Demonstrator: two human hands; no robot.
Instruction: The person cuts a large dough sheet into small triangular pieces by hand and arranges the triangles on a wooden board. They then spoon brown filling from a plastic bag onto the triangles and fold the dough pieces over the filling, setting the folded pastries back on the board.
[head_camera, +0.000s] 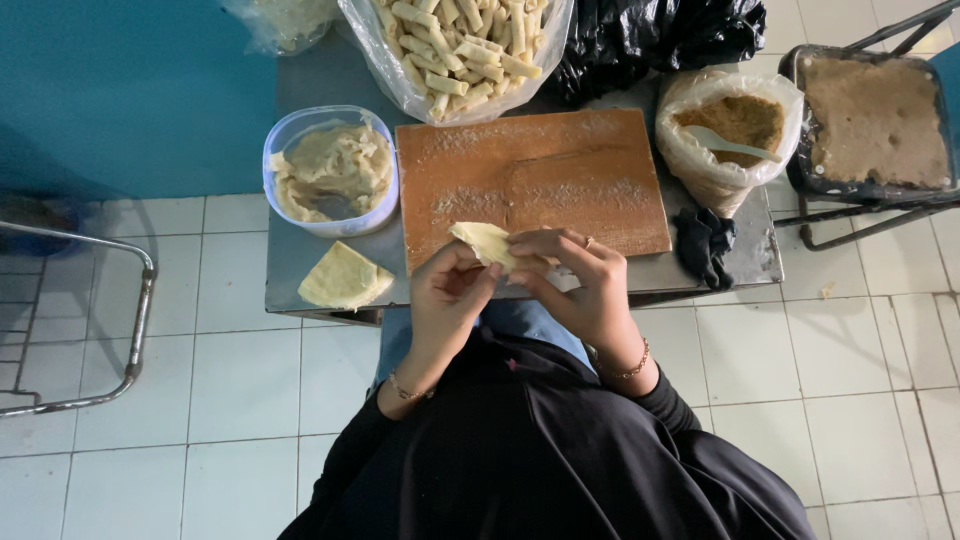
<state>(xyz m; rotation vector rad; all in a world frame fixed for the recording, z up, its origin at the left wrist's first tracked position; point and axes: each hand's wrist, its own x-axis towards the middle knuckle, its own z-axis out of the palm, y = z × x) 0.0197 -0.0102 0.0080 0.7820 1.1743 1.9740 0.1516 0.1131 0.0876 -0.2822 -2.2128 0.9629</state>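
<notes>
Head view, looking straight down: both hands meet at centre frame over the near edge of one wooden board (560, 170) dusted with flour. The left hand (445, 300) and the right hand (585, 285) are each curled narrow around a single pale folded wrapper (484, 243), pinching it between fingertips just above the board's lower edge. Each wrist wears one thin bracelet, and one ring shows on the right hand.

On the grey metal table (320, 265), in the lower left part, lies one small stack of wrappers (343, 277), folded to a triangle. Above it stands one clear plastic tub (331, 170) with rounded corners, holding pale filling. At top centre one clear plastic bag (465, 50) lies open, full of finished rolled sticks, too many to count. Another clear bag (285, 20) shows at the upper left, cut by the frame edge. One black plastic bag (650, 35) sits crumpled at upper right. Right of the board, one clear bag of brown crumbs (730, 130) holds one pale spoon (730, 145). One dark cloth (703, 243) lies below it. At far right one black tray (870, 120) of pale brown crumbs rests on a chair frame. No labels are visible on any package.
</notes>
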